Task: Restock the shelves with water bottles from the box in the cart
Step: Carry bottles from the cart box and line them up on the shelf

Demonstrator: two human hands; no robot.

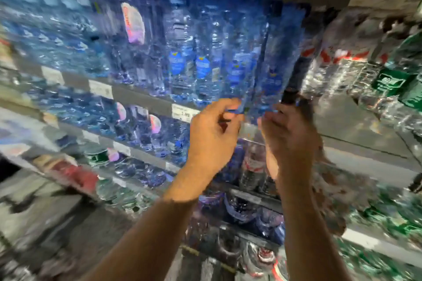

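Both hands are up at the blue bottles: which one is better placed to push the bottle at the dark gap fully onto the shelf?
Probably the right hand: it sits directly under the tilted bottle beside the gap. The left hand is lower left, at the shelf edge. Blur hides the grips.

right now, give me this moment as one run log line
left hand: fingers at base of blue bottle | right hand: at base of next bottle | shelf: partly stocked | view: blurred
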